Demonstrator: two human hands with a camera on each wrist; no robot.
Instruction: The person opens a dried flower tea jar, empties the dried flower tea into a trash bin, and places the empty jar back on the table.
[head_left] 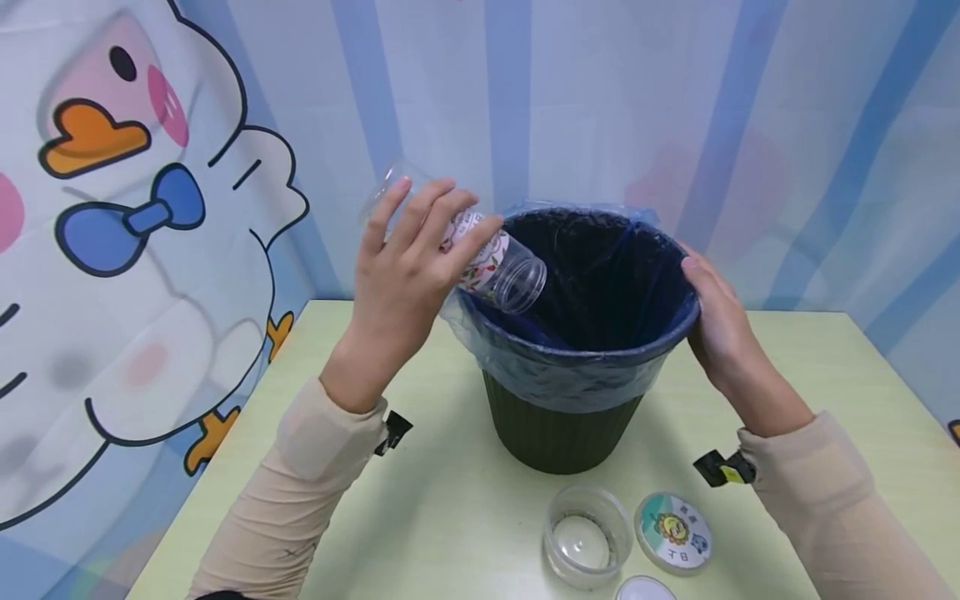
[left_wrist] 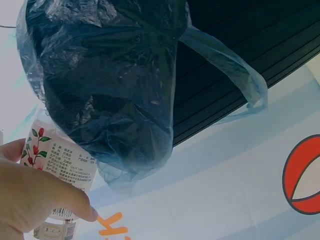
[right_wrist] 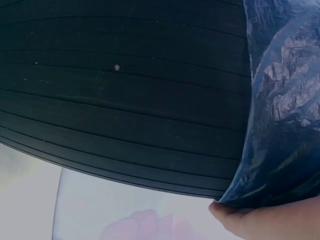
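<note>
My left hand [head_left: 416, 267] grips a clear plastic jar [head_left: 525, 283] with a flowered paper label, fingers wrapped over its side. The jar is tilted, its open mouth lower and overlapping the left rim of a dark trash can [head_left: 562, 433]. In the left wrist view the jar's printed label [left_wrist: 65, 162] shows beside the thumb, and no lid is on the mouth in the head view. A blue translucent trash bag [head_left: 570, 383] lines the can and folds down over its rim. My right hand [head_left: 723, 333] holds the can's right rim, thumb at the edge.
On the pale green table [head_left: 420, 500], in front of the can, stand a clear round container [head_left: 588, 542], a printed round lid [head_left: 673, 532] and a white disc [head_left: 645, 590] cut off by the frame. A cartoon-print backdrop [head_left: 585, 100] hangs close behind.
</note>
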